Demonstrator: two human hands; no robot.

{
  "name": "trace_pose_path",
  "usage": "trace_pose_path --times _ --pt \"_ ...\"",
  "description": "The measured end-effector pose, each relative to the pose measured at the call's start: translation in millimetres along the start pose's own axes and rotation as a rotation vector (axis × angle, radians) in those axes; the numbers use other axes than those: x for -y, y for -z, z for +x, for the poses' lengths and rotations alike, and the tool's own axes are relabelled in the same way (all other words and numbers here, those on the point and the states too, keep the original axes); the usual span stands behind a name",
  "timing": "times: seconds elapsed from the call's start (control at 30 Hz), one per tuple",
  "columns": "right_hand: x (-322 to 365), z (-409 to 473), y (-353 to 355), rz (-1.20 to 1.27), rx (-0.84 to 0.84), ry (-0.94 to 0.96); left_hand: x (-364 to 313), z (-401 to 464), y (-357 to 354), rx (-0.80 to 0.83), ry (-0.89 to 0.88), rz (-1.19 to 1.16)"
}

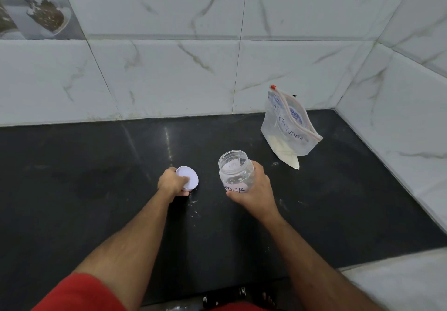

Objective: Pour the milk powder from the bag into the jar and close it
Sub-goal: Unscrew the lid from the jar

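A clear plastic jar (pixel 234 167) with a handwritten label stands upright and open on the black counter (pixel 96 177). My right hand (pixel 257 188) grips its right side. To its left, my left hand (pixel 172 182) holds the white round lid (pixel 188 176), tilted just above the counter. A clear zip bag (pixel 289 127) marked "milk powder" stands further back to the right near the wall corner, with pale powder in its bottom. Its zip top looks partly open.
Marble-patterned wall tiles (pixel 217 68) close the counter off at the back and on the right. A few specks of white powder lie on the counter near the jar. The counter's front edge is at the bottom of the view.
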State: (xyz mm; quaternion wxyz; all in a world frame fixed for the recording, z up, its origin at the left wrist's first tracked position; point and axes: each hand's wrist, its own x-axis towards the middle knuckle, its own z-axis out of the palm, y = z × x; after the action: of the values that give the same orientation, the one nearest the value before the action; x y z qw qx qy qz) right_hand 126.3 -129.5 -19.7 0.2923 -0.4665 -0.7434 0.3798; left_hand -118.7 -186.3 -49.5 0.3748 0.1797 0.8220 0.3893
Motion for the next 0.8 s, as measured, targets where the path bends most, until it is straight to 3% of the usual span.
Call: trace_pose_path --times 0.2,0.3,0.43,0.5,0.63,0.8 --pt "-13 -4 -6 0.014 0.013 -0.023 9 -8 1 -0.205 -0.074 0.683" --pt "-16 -3 -9 0.025 0.035 -0.041 12 -12 -4 -0.285 -0.122 0.810" --pt "-19 3 -10 0.052 0.048 -0.058 4 -22 -15 -0.324 -0.402 0.630" --pt "-19 7 -11 0.072 0.044 -0.079 -4 -28 -27 -0.153 -0.473 0.472" --pt "-18 13 -17 0.081 0.094 -0.058 -12 -44 -45 0.366 -0.486 0.094" --pt "-17 16 -27 0.071 0.194 0.093 -3 -46 -41 0.403 -0.532 0.003"
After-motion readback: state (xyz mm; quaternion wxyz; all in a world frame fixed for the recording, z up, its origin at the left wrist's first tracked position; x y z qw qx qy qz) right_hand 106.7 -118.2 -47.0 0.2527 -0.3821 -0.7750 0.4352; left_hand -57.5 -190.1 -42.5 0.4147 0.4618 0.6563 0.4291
